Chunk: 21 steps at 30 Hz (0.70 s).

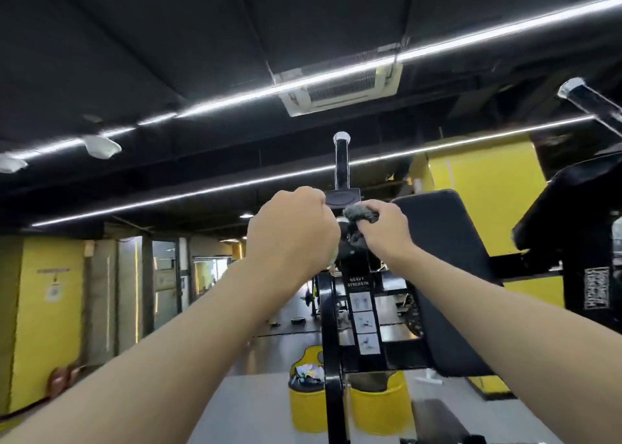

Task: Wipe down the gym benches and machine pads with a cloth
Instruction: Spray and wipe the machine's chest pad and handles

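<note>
My right hand (383,230) grips the bunched grey cloth (359,214), which spills leftward and down from my fingers onto the machine's hub (346,253), under the upright black handle (341,164). My left hand (292,230) is fisted just beside it; I cannot tell what it holds.

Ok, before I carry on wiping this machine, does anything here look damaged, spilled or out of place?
Nothing stands out. The black pad looks whole, and the machine's post stands straight. The right hand grips the grey cloth, bunched at the post's base. Slight blur could hide small marks.
</note>
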Each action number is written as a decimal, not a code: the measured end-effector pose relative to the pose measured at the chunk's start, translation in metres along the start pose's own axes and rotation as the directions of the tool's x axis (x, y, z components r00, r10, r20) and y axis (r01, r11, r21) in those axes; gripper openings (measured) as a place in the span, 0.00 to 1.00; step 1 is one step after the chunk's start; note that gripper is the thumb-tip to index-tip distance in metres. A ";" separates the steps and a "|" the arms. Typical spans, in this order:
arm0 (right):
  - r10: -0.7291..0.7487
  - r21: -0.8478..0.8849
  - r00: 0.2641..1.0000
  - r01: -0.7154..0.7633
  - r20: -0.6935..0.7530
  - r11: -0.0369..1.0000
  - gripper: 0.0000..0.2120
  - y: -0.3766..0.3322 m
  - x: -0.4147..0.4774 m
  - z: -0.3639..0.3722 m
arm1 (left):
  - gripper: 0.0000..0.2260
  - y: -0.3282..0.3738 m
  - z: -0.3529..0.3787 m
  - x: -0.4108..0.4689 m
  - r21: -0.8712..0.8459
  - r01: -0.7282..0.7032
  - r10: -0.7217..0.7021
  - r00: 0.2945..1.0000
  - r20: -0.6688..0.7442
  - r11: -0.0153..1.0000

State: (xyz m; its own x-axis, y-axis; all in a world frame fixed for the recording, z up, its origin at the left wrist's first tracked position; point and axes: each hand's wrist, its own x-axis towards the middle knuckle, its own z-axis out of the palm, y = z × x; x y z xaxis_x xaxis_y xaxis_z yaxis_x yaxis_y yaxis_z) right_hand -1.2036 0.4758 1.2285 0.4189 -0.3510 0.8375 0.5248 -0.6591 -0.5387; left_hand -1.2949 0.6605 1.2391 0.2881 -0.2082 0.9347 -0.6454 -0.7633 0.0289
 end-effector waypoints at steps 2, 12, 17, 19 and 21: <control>-0.027 -0.061 0.999 0.029 0.031 0.998 0.14 0.013 0.017 0.016 | 0.10 0.003 0.005 0.002 0.055 0.040 -0.037 0.998 -0.042 0.998; 0.040 0.183 0.991 -0.063 0.127 0.981 0.08 0.044 0.017 0.041 | 0.11 -0.005 0.021 0.002 -0.146 -0.020 0.000 0.991 -0.134 0.989; 0.043 0.139 0.992 -0.060 0.121 0.988 0.07 0.057 0.010 0.032 | 0.07 -0.004 0.021 0.001 -0.171 -0.055 0.031 0.990 -0.138 0.984; 0.081 0.166 0.993 -0.095 0.088 0.982 0.10 0.055 0.012 0.032 | 0.07 -0.003 0.021 0.000 -0.192 -0.064 0.039 0.990 -0.133 0.979; 0.094 0.197 0.992 -0.110 0.089 0.974 0.10 0.052 0.010 0.038 | 0.07 -0.005 0.021 0.000 -0.204 -0.072 0.045 0.990 -0.132 0.976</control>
State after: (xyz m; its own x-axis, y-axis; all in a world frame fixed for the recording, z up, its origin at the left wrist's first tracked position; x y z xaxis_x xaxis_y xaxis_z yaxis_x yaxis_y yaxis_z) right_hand -1.1439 0.4633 1.2049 0.5309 -0.3507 0.7714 0.6112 -0.4721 -0.6353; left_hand -1.2768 0.6514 1.2314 0.1625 -0.1595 0.9737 -0.7951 -0.6055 0.0336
